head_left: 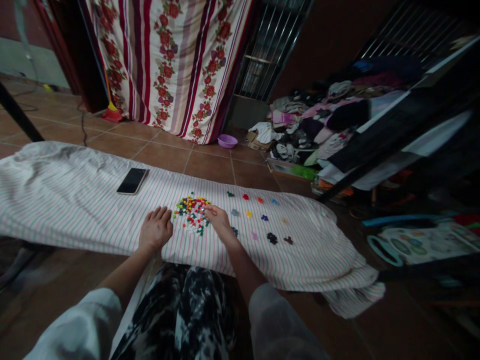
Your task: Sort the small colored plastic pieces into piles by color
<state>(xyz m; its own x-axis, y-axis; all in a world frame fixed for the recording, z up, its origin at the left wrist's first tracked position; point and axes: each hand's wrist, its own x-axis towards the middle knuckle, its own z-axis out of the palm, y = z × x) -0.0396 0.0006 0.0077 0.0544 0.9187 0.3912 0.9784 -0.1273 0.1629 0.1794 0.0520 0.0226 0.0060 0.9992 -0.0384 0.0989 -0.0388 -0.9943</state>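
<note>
A heap of small mixed-colour beads (191, 206) lies on the striped cloth (93, 215). My left hand (156, 227) rests palm down on the cloth, just left of the heap, fingers laid flat and holding nothing. At the heap's right side my right hand (217, 218) is closed in a pinch, with a small pale bead (203, 210) at its fingertips. Single-colour groups sit in rows farther right, among them red beads (245, 197), yellow beads (249, 214), grey beads (235, 212) and black beads (272, 238). My right wrist partly covers a dark blue group (235, 231).
A phone (132, 180) lies on the cloth to the left. Beyond the table are a floral curtain (165, 65), a purple basin (227, 141) and a red dustpan (112, 115). Piled clothes (318, 115) and a dark slanted frame (378, 155) stand at the right.
</note>
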